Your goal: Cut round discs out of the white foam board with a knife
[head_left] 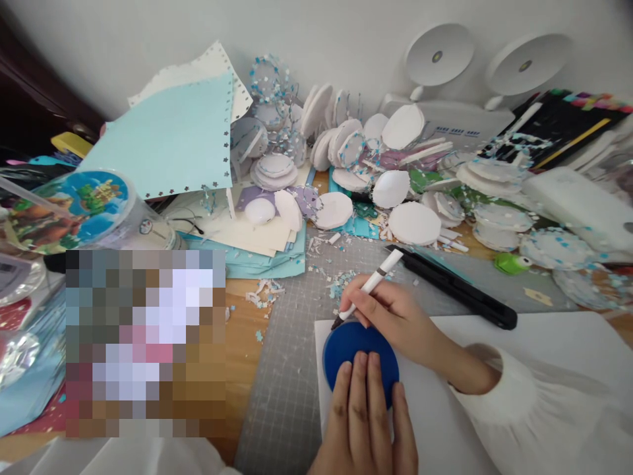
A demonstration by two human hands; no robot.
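A round blue disc [353, 346] lies flat on a white sheet [573, 340], near its left edge. My left hand [366, 419] rests on the disc from the near side, fingers stretched out flat and the thumb by its right rim. Between the fingers of my right hand [390, 313] is a white marker [383, 270], slanted, its dark tip down at the disc's upper left edge. Any line there is too small to make out. Behind the right hand lies a black utility knife [459, 287].
Under the sheet lies a grey cutting mat [281, 369] strewn with paper scraps [341, 284]. Many white paper discs [414, 223] pile up against the wall, before a white router [459, 125]. Left stand a lidded cup [148, 218] and light blue paper [168, 132]. A blurred patch hides part of the table.
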